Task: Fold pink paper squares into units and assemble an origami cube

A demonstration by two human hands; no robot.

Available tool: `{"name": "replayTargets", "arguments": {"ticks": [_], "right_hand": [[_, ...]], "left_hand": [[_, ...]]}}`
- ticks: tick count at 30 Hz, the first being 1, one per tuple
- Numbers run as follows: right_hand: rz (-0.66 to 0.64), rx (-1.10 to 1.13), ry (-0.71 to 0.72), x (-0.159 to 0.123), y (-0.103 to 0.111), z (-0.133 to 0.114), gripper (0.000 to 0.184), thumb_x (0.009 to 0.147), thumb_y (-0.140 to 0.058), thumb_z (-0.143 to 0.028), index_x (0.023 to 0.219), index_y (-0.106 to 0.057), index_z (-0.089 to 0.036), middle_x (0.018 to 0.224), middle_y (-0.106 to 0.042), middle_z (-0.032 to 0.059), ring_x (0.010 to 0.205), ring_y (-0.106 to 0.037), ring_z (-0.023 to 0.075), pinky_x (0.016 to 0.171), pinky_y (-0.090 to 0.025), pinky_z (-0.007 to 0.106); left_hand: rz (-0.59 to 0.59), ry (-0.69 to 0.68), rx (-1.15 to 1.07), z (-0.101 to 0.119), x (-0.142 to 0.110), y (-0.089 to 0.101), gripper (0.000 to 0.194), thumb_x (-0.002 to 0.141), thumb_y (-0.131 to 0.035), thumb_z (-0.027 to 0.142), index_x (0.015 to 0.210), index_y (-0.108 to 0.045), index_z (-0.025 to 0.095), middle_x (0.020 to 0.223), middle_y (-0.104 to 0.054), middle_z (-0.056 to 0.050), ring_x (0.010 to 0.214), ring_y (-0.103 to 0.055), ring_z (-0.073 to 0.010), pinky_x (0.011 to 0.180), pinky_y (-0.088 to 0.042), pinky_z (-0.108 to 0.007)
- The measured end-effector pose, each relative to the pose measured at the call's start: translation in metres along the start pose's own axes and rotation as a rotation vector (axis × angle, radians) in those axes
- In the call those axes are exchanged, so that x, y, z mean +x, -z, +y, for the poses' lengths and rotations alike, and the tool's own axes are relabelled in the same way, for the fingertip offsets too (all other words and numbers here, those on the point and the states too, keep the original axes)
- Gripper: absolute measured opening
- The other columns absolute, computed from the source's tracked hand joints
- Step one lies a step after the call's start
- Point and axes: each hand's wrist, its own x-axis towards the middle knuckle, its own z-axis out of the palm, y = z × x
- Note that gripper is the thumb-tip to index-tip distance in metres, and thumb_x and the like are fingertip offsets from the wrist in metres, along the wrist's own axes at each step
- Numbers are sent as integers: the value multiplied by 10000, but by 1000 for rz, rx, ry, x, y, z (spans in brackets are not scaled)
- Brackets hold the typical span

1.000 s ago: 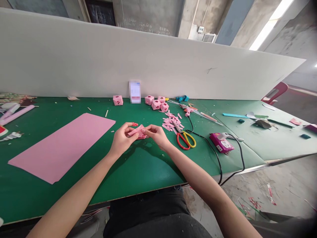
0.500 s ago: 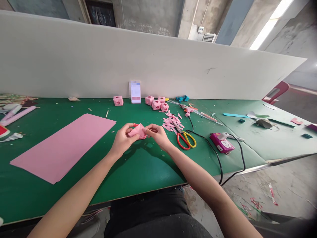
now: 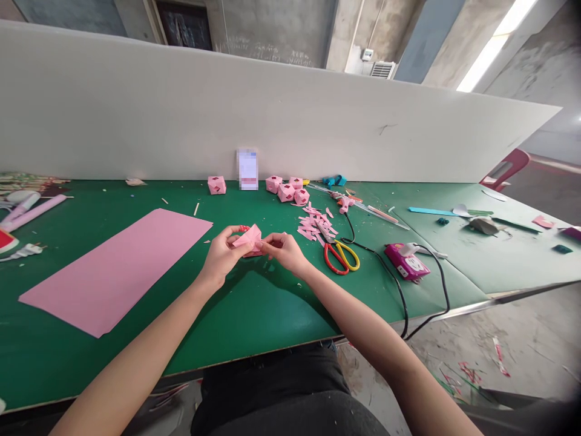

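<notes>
A partly folded piece of pink paper (image 3: 249, 238) is held over the green table, near its middle. My left hand (image 3: 223, 251) is closed around its left side, thumb in front and fingers behind. At its right edge, the thumb and fingertips of my right hand (image 3: 284, 249) pinch the paper. Behind my hands stand several finished pink paper boxes (image 3: 285, 192) with diamond-shaped openings, and one more box (image 3: 216, 185) sits apart to the left. Pink paper scraps (image 3: 312, 223) and scissors (image 3: 338, 254) with red and yellow handles lie right of my right hand.
A stack of pink sheets (image 3: 118, 266) lies left. A phone (image 3: 247, 169) leans on the white board (image 3: 272, 115) at the back. A pink glue gun (image 3: 345, 204) and a purple power socket (image 3: 407, 261) with a black cable lie right. The green table's (image 3: 254, 339) front edge is close to my body.
My left hand and the paper have shifted slightly left and tilted. The fingers of my right hand have slid along the paper's right edge and curled more.
</notes>
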Motion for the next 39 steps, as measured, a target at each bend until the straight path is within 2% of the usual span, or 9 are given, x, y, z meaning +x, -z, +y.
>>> {"name": "replayTargets", "arguments": {"ticks": [6, 13, 19, 26, 30, 34, 39], "right_hand": [[-43, 0, -28, -1, 0, 0, 469, 659, -817, -591, 770, -711, -147, 667, -659, 21, 601, -566, 117, 511, -442, 232], [-10, -52, 35, 0, -1, 3, 415, 688, -801, -552, 763, -698, -156, 687, -658, 10, 633, -559, 114, 561, -434, 234], [-24, -94, -7, -2, -1, 3, 361, 762, -724, -513, 797, -689, -155, 706, -650, 15, 620, -547, 117, 554, -434, 244], [-8, -142, 112, -1, -3, 3, 290, 775, -701, -442, 780, -670, -153, 763, -674, 21, 677, -570, 121, 643, -439, 262], [-26, -107, 67, -1, -4, 2, 296, 798, -670, -453, 784, -679, -158, 736, -676, 20, 662, -578, 123, 600, -433, 247], [-27, -61, 11, -2, -3, 0, 320, 824, -645, -471, 786, -695, -157, 778, -712, 45, 729, -633, 148, 594, -447, 236], [-54, -81, 28, -3, -2, 1, 375, 761, -733, -526, 805, -686, -156, 740, -683, 22, 662, -587, 129, 600, -432, 249]], "left_hand": [[21, -20, -21, -3, 2, 2, 536, 618, -847, 350, 1086, -639, 192, 907, -760, -39, 739, -703, -194, 693, -549, -298], [44, -24, -46, -1, 0, 1, 539, 612, -850, 325, 1087, -638, 181, 839, -746, -22, 704, -676, -179, 674, -531, -291], [66, -27, -43, 1, 1, 2, 517, 618, -837, 301, 1083, -643, 184, 828, -738, -17, 684, -658, -164, 650, -523, -279], [75, -38, -44, 2, 0, 1, 517, 609, -834, 299, 1077, -648, 181, 812, -733, -18, 686, -657, -166, 637, -515, -268], [81, -47, -49, 3, 0, 2, 508, 607, -831, 300, 1067, -651, 181, 805, -728, -12, 674, -651, -164, 646, -529, -279], [106, -67, -51, 6, 0, 4, 503, 602, -827, 301, 1058, -656, 177, 791, -716, -3, 659, -643, -160, 645, -536, -285], [103, -90, -33, 5, 0, 3, 519, 609, -823, 292, 1088, -658, 179, 751, -695, 9, 626, -616, -142, 620, -511, -263]]}}
